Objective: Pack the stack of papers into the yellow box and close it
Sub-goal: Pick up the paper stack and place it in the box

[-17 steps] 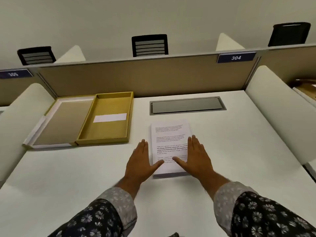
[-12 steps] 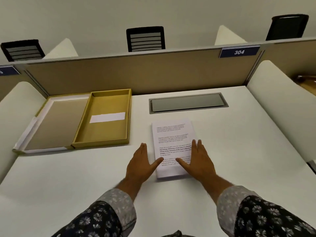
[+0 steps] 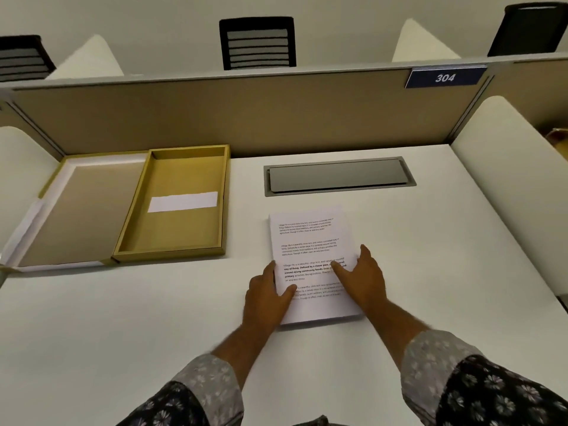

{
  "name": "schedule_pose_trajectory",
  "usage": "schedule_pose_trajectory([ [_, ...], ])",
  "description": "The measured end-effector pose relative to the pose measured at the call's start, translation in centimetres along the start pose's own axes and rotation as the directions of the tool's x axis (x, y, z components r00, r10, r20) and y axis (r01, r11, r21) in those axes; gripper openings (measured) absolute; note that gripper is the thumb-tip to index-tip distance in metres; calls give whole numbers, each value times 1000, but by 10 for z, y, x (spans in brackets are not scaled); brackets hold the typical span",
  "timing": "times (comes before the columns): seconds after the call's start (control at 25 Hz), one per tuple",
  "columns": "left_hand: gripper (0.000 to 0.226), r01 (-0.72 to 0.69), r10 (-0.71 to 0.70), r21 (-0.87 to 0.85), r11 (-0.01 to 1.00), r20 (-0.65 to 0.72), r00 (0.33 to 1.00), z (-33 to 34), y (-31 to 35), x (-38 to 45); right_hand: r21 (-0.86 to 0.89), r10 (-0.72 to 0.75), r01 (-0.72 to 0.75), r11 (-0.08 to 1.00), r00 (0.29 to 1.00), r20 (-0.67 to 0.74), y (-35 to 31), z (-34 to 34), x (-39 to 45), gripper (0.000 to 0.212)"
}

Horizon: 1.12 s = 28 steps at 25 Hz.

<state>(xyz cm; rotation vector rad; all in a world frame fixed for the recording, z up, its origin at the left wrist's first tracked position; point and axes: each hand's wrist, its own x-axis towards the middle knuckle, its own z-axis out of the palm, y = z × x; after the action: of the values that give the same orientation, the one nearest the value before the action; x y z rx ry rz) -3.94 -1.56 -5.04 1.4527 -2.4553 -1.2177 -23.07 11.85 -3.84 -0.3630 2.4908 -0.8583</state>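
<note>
While both hands sit at the long sides of the stack of papers [image 3: 310,256], the lift has not begun, and this is where trouble could start. The left hand [image 3: 266,298] lies against the stack's left edge with its thumb over the printed top sheet; the right hand [image 3: 365,278] rests at the right edge, thumb laid across the text. Both are spread, fingers flat, pressing and framing the stack without yet gripping it. Since the sheets look loose and unbound, a pinch from the sides alone could let the middle sag, fan out or slide, scattering pages across the counter [image 3: 445,256]. Fingertips would probably need to work under the bottom sheet first, and on a smooth top that may push the pile away instead. The yellow box [image 3: 176,250] lies open near the counter's far left corner, well apart from the stack, its tray bare except for a white label [image 3: 183,202]; the hinged lid [image 3: 80,210] is folded flat to its left, reaching the counter's left edge. The tray seems only slightly larger than a sheet, so a skewed drop could catch corners on the rim and keep the lid from seating. Otherwise the white counter carries only a grey cable hatch [image 3: 338,176] by the far edge. A tan partition [image 3: 246,118] bearing a plate marked 304 [image 3: 445,77] backs it, rounded white dividers flank it, and black chair backs [image 3: 257,43] show beyond.
</note>
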Motion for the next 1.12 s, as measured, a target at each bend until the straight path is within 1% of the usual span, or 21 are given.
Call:
schedule_pose_trajectory([
  [0.08, 79, 24, -26, -126, 992, -14, 1000, 2, 8, -1, 127, 96, -97, 987, 995, 13, -1, -5, 8, 72],
  [0.16, 71, 42, -56, -195, 980, -71, 996, 6, 16, 2, 247, 176, -194, 949, 980, 91, 0, -12, 23, 41],
  [0.2, 68, 54, -76, -223, 973, -87, 993, 5, 20, 4, 324, 213, -258, 910, 963, 167, 0, -15, 29, 34],
  [0.24, 64, 69, -96, -249, 966, -95, 991, 4, 24, 7, 396, 241, -328, 858, 937, 254, -2, -19, 33, 32],
  [0.28, 61, 87, -117, -271, 959, -96, 988, 3, 27, 11, 440, 251, -384, 812, 910, 330, -5, -22, 33, 33],
  [0.32, 59, 109, -140, -289, 951, -89, 986, 2, 30, 15, 448, 244, -408, 796, 893, 379, -6, -24, 34, 34],
  [0.4, 57, 150, -181, -313, 938, -72, 981, 1, 33, 21, 419, 199, -370, 829, 896, 396, -9, -21, 32, 37],
  [0.48, 55, 176, -210, -337, 925, -67, 975, 1, 32, 25, 399, 126, -274, 875, 925, 359, -9, -14, 28, 40],
  [0.56, 57, 186, -224, -362, 913, -65, 972, 2, 27, 28, 408, 38, -191, 893, 935, 353, -9, -9, 24, 43],
  [0.68, 70, 229, -256, -446, 865, -1, 967, 0, 23, 34, 468, -78, -119, 876, 922, 379, -7, -14, 21, 47],
  [0.8, 90, 296, -268, -596, 746, 138, 954, -12, 21, 41, 572, -183, -57, 818, 917, 353, -2, -27, 12, 45],
  [0.88, 88, 283, -207, -671, 686, 193, 959, -22, 18, 42, 650, -234, -32, 760, 919, 318, 2, -35, 3, 47],
  [1.0, 69, 196, -24, -785, 587, 225, 974, -44, 25, 42, 742, -332, 33, 670, 907, 260, 2, -48, -8, 49],
  [1.04, 64, 157, 35, -803, 575, 216, 976, -53, 32, 42, 768, -362, 52, 638, 901, 240, -1, -53, -10, 49],
  [1.12, 59, 53, 106, -789, 612, 148, 983, -70, 48, 42, 800, -419, 104, 591, 887, 194, -9, -63, -11, 49],
])
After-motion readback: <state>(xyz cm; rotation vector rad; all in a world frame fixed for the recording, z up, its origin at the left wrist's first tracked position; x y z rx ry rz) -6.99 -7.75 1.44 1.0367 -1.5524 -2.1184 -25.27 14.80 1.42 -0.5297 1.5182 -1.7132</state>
